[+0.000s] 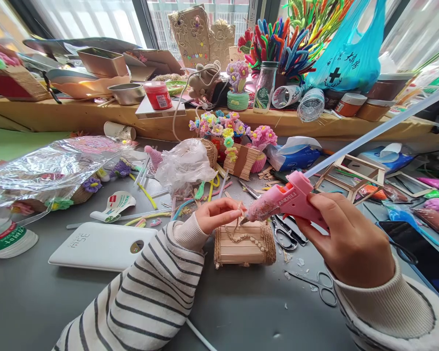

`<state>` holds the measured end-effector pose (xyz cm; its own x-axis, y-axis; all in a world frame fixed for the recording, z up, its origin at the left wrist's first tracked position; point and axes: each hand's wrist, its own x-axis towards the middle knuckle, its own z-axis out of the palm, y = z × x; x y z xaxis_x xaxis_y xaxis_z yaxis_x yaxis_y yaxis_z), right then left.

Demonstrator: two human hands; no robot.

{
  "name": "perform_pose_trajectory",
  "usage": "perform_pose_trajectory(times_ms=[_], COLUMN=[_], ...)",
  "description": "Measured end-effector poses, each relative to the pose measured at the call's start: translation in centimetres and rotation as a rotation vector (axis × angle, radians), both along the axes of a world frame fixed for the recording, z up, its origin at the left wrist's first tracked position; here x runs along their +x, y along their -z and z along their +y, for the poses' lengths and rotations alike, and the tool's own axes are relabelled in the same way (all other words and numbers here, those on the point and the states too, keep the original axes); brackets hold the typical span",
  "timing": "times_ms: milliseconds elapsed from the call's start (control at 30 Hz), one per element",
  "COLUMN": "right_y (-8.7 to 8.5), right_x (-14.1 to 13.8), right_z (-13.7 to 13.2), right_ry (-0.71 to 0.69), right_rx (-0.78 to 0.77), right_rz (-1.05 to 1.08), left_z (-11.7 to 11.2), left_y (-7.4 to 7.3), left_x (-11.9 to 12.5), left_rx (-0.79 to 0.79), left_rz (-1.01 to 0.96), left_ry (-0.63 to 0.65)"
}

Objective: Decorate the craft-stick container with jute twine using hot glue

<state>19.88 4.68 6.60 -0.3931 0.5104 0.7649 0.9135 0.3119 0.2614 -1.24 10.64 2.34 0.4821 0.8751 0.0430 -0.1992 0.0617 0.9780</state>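
My right hand (353, 236) is wrapped round a pink hot glue gun (283, 199). A long translucent glue stick (369, 139) juts from the gun's back, up to the right. Its nozzle points left, close to the fingertips of my left hand (217, 214), which pinch a thin strand of twine. Below them on the grey table lies a small box of wooden sticks (237, 251), its ends wrapped in rope (269, 243). A braided cord (250, 240) curves across the box's face. My left fingers partly hide the strand.
Small scissors (320, 285) and black-handled scissors (285, 234) lie right of the box. A white power bank (98, 246) is at left, a dark phone (417, 258) at right. Yarn flowers (219, 124) and a crumpled plastic bag (185, 163) stand behind. A crowded shelf (106, 113) runs along the window.
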Motion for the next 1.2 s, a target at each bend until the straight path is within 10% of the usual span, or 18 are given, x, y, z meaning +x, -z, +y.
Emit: perform_pose_trajectory(times_ms=[1200], right_y=[-0.04], right_x=[0.17], right_z=[-0.09], right_ry=[-0.005], right_rx=[0.025], right_rz=[-0.020], left_z=[0.12], left_y=[0.12], left_x=[-0.06], left_rx=[0.026], left_rz=[0.012], left_ry=[-0.048])
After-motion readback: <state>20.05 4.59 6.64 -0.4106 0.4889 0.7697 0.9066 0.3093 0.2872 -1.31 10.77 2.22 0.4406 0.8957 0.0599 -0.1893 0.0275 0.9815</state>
